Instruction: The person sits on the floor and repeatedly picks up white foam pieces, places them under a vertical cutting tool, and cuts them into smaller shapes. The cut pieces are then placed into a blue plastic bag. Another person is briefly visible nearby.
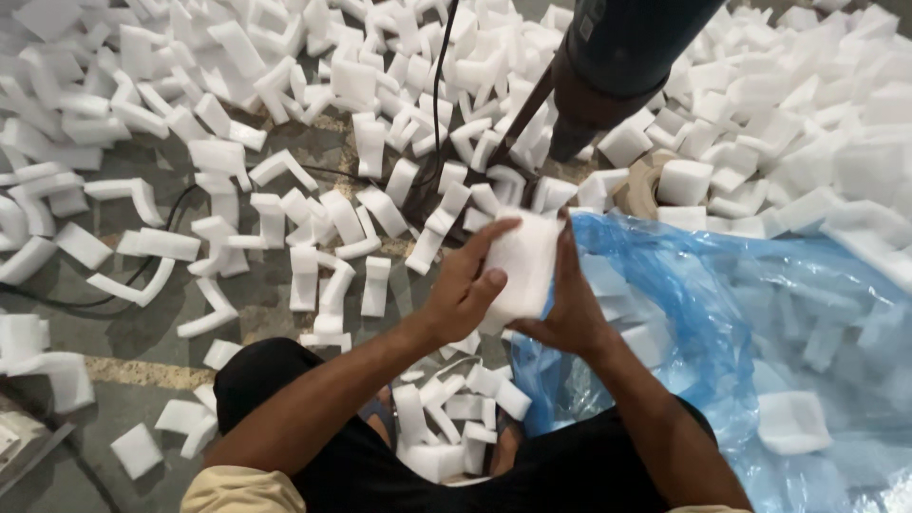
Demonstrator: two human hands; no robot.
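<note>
A white foam block (524, 261) is held between both my hands, just above my knees. My left hand (463, 288) grips its left side with the thumb on top. On the block's right side, my right hand (573, 296) presses flat against it. A dark blue-grey power tool (617, 52) hangs above the block, and its thin blade (521, 123) points down toward the floor.
Several white L-shaped foam pieces (313, 209) litter the grey floor all around. A blue plastic bag (741, 323) holding foam blocks lies at the right. A black cable (439, 85) runs across the floor. A roll of brown tape (646, 185) sits among the foam.
</note>
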